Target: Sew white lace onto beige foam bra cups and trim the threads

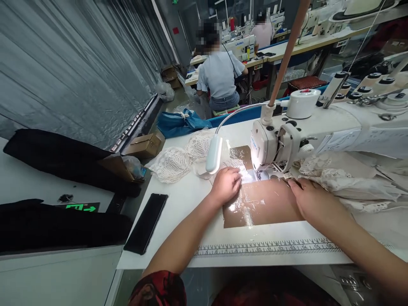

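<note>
My left hand (227, 183) is closed at the edge of a piece of white lace fabric (245, 173), just left of the needle area. The sewing machine head (264, 146) stands over the fabric, and its presser foot is partly hidden. My right hand (310, 199) lies right of the needle area, with its fingers bent together by the machine bed. A small dark thing shows at its fingertips, too small to name. Under both hands lies a brown sheet (264, 204) with glossy clear tape on it.
White lace pieces (174, 165) lie at the table's left back, and pale lace fabric (344, 174) is heaped at the right. A small lamp (214, 154) hangs over the work. A black phone (145, 223) lies left of a printed ruler strip (264, 249). A person (219, 74) sits ahead.
</note>
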`<state>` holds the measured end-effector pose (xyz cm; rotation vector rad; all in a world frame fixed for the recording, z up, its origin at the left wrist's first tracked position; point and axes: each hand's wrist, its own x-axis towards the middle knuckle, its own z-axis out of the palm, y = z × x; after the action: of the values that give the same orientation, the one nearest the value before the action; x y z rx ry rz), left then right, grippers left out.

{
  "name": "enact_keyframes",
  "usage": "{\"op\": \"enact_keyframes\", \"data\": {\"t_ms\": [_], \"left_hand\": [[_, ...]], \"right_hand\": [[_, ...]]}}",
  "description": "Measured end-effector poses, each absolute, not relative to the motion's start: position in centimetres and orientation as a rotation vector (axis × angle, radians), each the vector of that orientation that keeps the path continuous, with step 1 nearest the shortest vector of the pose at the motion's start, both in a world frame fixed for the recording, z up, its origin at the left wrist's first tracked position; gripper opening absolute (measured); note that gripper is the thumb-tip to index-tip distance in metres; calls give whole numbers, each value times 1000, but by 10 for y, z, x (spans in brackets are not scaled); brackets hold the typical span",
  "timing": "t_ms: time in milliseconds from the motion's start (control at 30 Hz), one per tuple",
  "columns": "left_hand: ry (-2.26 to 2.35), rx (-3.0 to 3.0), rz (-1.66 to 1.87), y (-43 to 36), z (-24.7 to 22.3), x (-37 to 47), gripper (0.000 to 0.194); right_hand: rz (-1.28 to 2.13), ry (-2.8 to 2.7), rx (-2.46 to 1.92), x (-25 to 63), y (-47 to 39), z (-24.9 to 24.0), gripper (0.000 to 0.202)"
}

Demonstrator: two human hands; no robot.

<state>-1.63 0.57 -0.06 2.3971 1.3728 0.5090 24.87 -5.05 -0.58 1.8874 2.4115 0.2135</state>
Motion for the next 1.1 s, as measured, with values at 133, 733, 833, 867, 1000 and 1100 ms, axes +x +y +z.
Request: {"op": "enact_keyframes", "data": {"t_ms": [133,733,833,867,1000,1100], "left_hand": [[846,2354,327,-30,18,-15,16],[1020,1718,320,-22,16,0,45],[1013,1492,352,-24,9,-3,35],[1007,1426,371,-25,8,-5,34],[984,1257,434,-30,7,-6,36],[951,1186,452,-34,10,-5,36]], "right_hand": [[144,2433,1837,252,-48,-11,50],[-103,3177,1787,268,-68,-11,33],[-643,3063,1754,263,-69,-6,42],[-784,3030,1733,261,-68,-5,45],[-1141,2909,1678,252,-64,-2,47],[-1312,2805,1726,248,-63,1,46]]}}
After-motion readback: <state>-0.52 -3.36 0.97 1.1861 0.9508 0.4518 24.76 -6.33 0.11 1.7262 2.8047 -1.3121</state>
